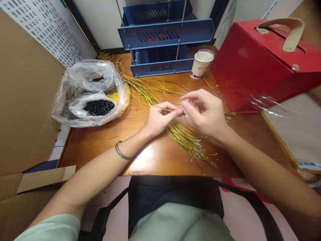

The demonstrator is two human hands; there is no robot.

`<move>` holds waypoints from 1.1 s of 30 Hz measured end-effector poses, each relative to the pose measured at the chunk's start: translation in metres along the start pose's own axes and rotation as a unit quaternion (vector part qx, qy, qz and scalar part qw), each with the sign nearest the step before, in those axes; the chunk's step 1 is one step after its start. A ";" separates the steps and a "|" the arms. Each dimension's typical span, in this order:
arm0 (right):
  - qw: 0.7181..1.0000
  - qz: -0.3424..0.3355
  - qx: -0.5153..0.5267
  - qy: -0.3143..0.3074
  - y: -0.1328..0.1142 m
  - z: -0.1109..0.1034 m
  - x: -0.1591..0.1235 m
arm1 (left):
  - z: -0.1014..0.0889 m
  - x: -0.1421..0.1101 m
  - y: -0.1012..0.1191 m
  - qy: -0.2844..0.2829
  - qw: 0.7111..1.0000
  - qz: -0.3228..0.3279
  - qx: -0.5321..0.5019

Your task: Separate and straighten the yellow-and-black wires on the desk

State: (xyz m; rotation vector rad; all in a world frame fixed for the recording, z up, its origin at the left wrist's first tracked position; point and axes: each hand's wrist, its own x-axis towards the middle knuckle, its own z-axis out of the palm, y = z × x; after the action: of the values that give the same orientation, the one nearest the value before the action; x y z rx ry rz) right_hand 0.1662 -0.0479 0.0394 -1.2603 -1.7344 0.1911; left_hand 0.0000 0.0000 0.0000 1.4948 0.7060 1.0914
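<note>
My left hand (160,118) pinches a thin yellow wire (164,108) above the wooden table (100,144). My right hand (205,112) meets it fingertip to fingertip and holds a tiny black piece (184,114) at the wire's end. Under both hands lies a bundle of yellow wires (185,139) with bare tips pointing toward the table's front edge. A clear plastic bag (87,93) at the left holds many small black pieces (99,107) and more yellow wire. A metal bracelet (120,152) sits on my left wrist.
Blue stacked letter trays (165,36) stand at the back. A paper cup (202,63) stands beside a red box with a tan handle (265,60) on the right. Cardboard (22,110) walls the left side. Loose yellow wires (140,83) trail toward the trays.
</note>
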 end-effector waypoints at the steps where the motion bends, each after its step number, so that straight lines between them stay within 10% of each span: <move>1: 1.000 -0.013 -0.010 -0.024 0.003 0.004 -0.005 | 0.000 0.000 -0.001 0.005 1.000 0.006 0.009; 22: 0.993 -0.017 0.016 -0.115 0.022 0.010 -0.023 | 0.000 -0.002 -0.002 -0.009 1.000 -0.029 -0.008; 33: 0.979 0.086 0.077 -0.171 0.020 0.009 -0.022 | -0.011 -0.001 -0.004 -0.088 0.972 0.045 0.211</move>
State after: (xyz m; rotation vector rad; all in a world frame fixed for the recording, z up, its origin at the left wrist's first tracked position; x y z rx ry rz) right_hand 0.1730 -0.0533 0.0095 -1.3185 -1.8544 0.6638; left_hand -0.0103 0.0046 -0.0044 1.9773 0.7838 0.8948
